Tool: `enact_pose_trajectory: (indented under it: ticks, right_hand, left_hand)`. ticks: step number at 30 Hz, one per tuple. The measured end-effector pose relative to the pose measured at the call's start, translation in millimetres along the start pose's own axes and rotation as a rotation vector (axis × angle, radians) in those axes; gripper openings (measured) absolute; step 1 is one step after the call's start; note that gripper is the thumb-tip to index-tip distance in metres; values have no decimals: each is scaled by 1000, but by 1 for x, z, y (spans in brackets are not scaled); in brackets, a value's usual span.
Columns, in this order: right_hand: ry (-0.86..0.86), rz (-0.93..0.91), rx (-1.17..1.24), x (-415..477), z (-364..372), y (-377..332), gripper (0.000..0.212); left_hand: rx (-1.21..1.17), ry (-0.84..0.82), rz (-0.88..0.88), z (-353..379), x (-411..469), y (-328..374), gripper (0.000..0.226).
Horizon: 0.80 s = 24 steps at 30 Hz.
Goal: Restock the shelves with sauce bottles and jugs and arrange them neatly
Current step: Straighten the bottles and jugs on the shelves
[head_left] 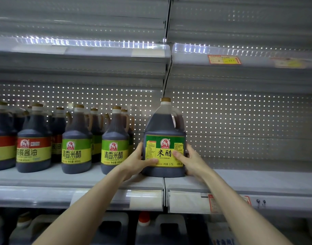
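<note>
A large dark rice vinegar jug [164, 128] with a green and yellow label and a brown cap stands upright on the middle shelf [98, 177], over the seam between two shelf sections. My left hand [137, 160] grips its left side, thumb across the label's lower left. My right hand [188, 160] grips its right side, thumb on the label. To the left stand smaller bottles: two with green and yellow labels [76, 140] [114, 141] and some with red and yellow labels [34, 140], more behind them.
The shelf right of the jug [257, 175] is bare, backed by a perforated panel. The upper shelf [98, 50] holds nothing in view and carries price tags [224, 59]. Below, large white jugs [160, 228], one with a red cap, stand on the lower shelf.
</note>
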State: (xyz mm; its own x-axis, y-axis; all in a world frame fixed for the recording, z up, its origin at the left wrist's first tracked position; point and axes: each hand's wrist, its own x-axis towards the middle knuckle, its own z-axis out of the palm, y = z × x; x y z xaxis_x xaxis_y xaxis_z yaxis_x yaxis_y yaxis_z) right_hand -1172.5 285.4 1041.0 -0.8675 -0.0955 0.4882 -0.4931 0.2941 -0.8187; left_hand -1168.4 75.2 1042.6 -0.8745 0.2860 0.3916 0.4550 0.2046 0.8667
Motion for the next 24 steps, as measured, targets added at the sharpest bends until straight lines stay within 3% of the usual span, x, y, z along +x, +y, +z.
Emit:
enact_pose_trajectory:
  ticks: [7, 24]
  right_hand:
    - [-9, -6, -2, -2, 1, -4, 31]
    - [-13, 24, -34, -4, -1, -6, 30]
  left_hand:
    - [15, 7, -6, -2, 0, 1, 65]
    - [16, 5, -34, -1, 2, 0, 53]
